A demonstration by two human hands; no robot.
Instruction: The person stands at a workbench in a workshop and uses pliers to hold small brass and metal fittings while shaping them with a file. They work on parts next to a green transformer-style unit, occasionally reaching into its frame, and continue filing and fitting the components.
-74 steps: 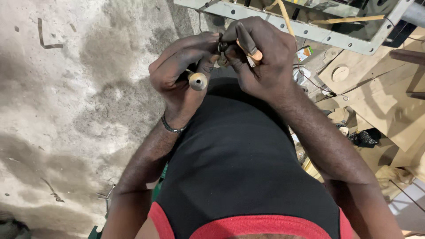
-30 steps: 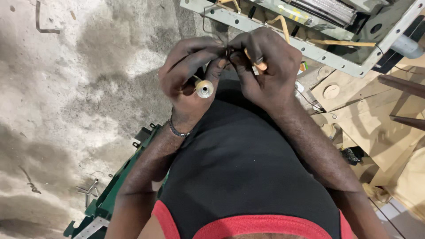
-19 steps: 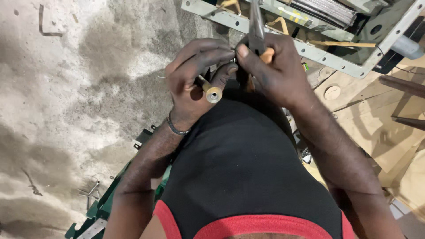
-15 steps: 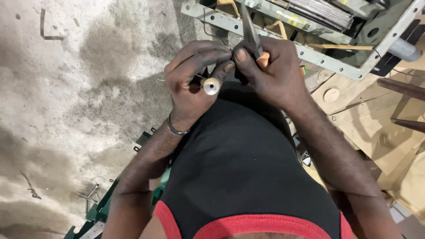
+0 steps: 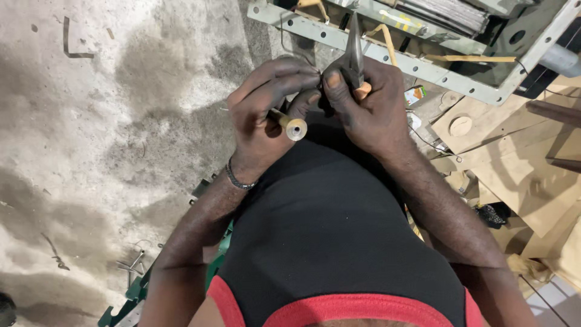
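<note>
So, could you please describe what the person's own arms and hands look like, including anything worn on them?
Both arms are bare, with no sleeves showing over the forearms. The left hand has a thin metal bracelet around its wrist. The right hand wears nothing that shows, no glove or ring. The fingers of both hands look smudged with dark grime. The torso has a black garment with a red band.

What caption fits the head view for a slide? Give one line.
Left hand grips a tan tube while right hand holds pointed pliers above a grey metal frame.
</note>
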